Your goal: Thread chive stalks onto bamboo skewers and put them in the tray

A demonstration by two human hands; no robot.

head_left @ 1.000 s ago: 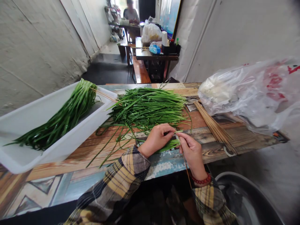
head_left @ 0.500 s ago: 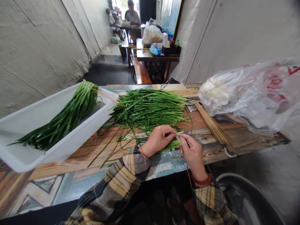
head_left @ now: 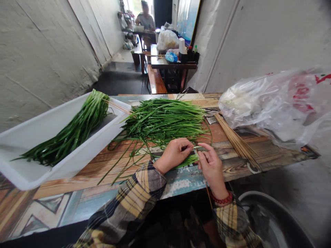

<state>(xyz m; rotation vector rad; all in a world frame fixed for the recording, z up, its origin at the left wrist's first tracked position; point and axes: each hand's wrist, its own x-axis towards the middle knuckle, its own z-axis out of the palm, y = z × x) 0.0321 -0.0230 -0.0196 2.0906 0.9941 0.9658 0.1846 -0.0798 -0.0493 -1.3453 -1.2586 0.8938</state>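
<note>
My left hand (head_left: 173, 153) is closed over a small bundle of green chives (head_left: 189, 159) lying on the patterned wooden table (head_left: 108, 172) near its front edge. My right hand (head_left: 211, 164) pinches a thin bamboo skewer (head_left: 206, 186) whose tip meets the cut ends of that bundle; the skewer's lower end runs down past my wrist. A big loose pile of chives (head_left: 162, 119) lies just beyond my hands. To their right a bundle of bamboo skewers (head_left: 236, 141) rests on the table.
A white plastic tub (head_left: 31, 137) at the left holds skewered chives (head_left: 72, 132). A clear plastic bag (head_left: 279, 103) sits at the right. A metal basin (head_left: 274, 220) stands below right. Further back are a cluttered table (head_left: 170, 57) and a seated person (head_left: 145, 20).
My right hand has shifted slightly, its fingers reset on the skewer at the bundle's ends. The left hand stays on the chives.
</note>
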